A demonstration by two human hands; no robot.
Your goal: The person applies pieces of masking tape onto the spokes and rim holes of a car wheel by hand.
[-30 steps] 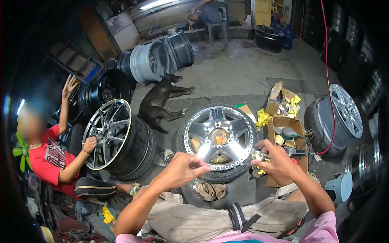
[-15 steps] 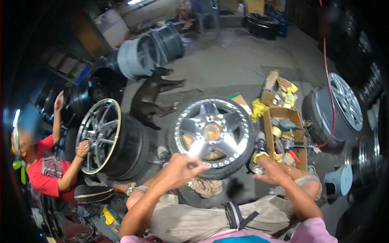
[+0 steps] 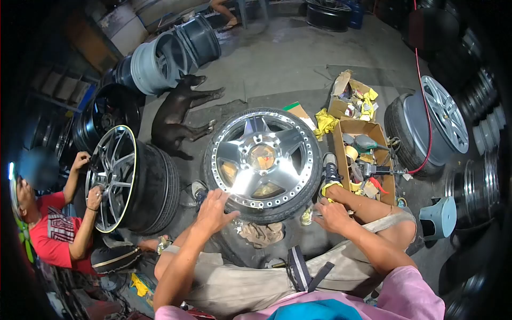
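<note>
A polished five-spoke wheel rim (image 3: 250,125) with a ring of small studs around its edge lies flat in its black tyre (image 3: 319,176) between my feet. My left hand (image 3: 215,212) is palm down at the tyre's lower left, fingers stretched and thumb apart, holding nothing. My right hand (image 3: 332,214) hovers at the tyre's lower right with its fingers apart. Just left of its fingertips is a small shiny, yellowish object (image 3: 306,216); whether they touch it I cannot tell. A crumpled brown cloth (image 3: 261,233) lies below the tyre.
On the left, a person in a red shirt (image 3: 50,234) works at an upright wheel (image 3: 114,173). A black dog (image 3: 173,114) lies beyond. Right of my wheel stand a cardboard box of tools (image 3: 340,154), a silver wheel (image 3: 426,125), a red hose (image 3: 426,106) and a blue stool (image 3: 438,217).
My left hand has opened from a pinch and lowered beside the tyre. My right hand has moved inward toward the tyre's lower right. The camera view has shifted.
</note>
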